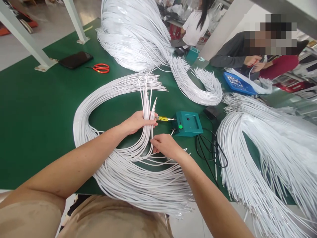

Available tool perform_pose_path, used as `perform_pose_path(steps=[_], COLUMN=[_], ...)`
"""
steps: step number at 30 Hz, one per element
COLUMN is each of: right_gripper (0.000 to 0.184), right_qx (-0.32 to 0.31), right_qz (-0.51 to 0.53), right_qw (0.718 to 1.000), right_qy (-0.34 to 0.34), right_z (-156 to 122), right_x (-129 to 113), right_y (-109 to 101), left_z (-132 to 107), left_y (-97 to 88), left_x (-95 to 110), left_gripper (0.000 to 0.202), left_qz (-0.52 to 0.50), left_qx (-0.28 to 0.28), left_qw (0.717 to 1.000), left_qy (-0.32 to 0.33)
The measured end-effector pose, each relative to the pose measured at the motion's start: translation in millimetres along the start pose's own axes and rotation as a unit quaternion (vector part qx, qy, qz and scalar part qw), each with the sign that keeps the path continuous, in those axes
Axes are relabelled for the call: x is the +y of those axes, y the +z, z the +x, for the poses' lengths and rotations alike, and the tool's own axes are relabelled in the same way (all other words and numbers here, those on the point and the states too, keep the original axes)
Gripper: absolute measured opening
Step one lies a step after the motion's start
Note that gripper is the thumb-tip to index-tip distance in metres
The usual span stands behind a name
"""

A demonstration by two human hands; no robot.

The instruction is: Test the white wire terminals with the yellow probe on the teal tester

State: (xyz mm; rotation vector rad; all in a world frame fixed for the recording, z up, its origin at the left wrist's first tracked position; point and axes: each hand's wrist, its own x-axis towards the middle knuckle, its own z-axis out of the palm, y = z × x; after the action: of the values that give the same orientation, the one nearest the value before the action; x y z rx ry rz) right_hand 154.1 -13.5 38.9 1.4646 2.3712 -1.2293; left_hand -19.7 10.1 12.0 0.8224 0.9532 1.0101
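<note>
- Orientation: the bundle of white wires point(146, 99) runs near-to-far through the left hand point(138, 121). Its cut ends fan out beyond the fingers and point away from the person. On the near side of the hand, the strands curve back under the forearm toward the body.
- Material: many thin, round, smooth strands in white sheathing, all alike and flexible. They lie on the flat green counter point(37, 115).
- Left hand: clenched over the bundle, with the fingers wrapped across the strands.
- Right hand point(164, 145): just nearer the body than the left hand. Thumb and forefinger are pinched on a single wire point(152, 130), which stands upright against the bundle's right edge. The other fingers are curled.
- Right of the left hand: a yellow-handled screwdriver point(162, 118) lies crosswise, its tip toward a teal box point(188, 123) with a green button.
- Right of the right hand: loose black cables point(210, 148).
- Far left, beyond the left hand: red scissors point(101, 68) and a dark phone point(75, 59), well apart from the bundle.
</note>
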Motion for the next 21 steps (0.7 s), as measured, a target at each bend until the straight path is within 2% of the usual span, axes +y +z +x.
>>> perform_pose_path(steps=[2,4,6,8,13,18,21], right_gripper=[0.032,0.027,0.021,0.019,0.024,0.017,0.018], right_qx=[0.01,0.093,0.207,0.265,0.261,0.254,0.218], right_qz=[0.03,0.052,0.088,0.124,0.231,0.336,0.425], right_qw=[0.999,0.994,0.974,0.956,0.936,0.905,0.877], right_qy=[0.012,0.015,0.007,-0.009,-0.047,-0.057,-0.042], right_z=[1,6,13,23,36,33,31], right_x=[1,1,-2,-6,-15,-19,-19], right_y=[-10,-22,-33,-40,-36,-33,-32], left_z=[0,-1,-2,-2,-2,-3,-4], left_y=[0.3,0.6,0.8,1.0,1.7,4.5,5.5], left_x=[0,-1,-1,-1,-3,-4,-3], left_gripper=[0.041,0.036,0.031,0.027,0.022,0.028,0.031], left_qz=[0.0,0.022,0.051,0.075,0.117,0.041,0.031], left_qx=[0.011,0.011,0.005,-0.001,0.009,0.011,0.01], left_qw=[1.0,0.999,0.998,0.996,0.991,0.996,0.995], left_qy=[0.009,0.026,0.04,0.047,0.071,0.082,0.089])
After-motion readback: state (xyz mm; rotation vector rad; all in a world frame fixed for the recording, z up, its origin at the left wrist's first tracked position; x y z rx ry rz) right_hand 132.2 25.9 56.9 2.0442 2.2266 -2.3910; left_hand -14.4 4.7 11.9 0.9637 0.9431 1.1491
